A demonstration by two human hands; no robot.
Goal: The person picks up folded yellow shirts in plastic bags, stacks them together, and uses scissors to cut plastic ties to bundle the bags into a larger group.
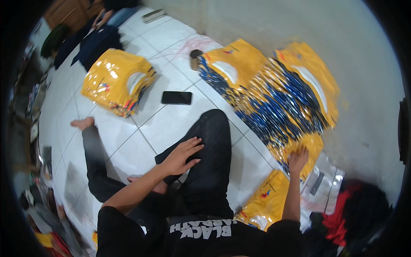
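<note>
My left hand [184, 155] rests on the raised knee in dark trousers, fingers apart and nothing in it. To the right, my right hand [298, 159] reaches to the near end of a long row of folded yellow and blue shirts in clear plastic bags [273, 96]. Its fingers touch the yellow bagged shirt [313, 144] there; whether they grip it is not clear. Beside my right forearm lies another yellow bagged shirt [266, 197], partly hidden by the arm and sleeve. A clear plastic bag [324, 186] lies just right of that hand.
A stack of yellow bagged shirts [112, 77] sits on the white tiled floor [125, 151], left of a black smartphone [176, 98]. The wall [359, 128] borders the row. Red and black cloth [353, 208] heaps at the right. Another person's hand [101, 19] shows by dark cloth.
</note>
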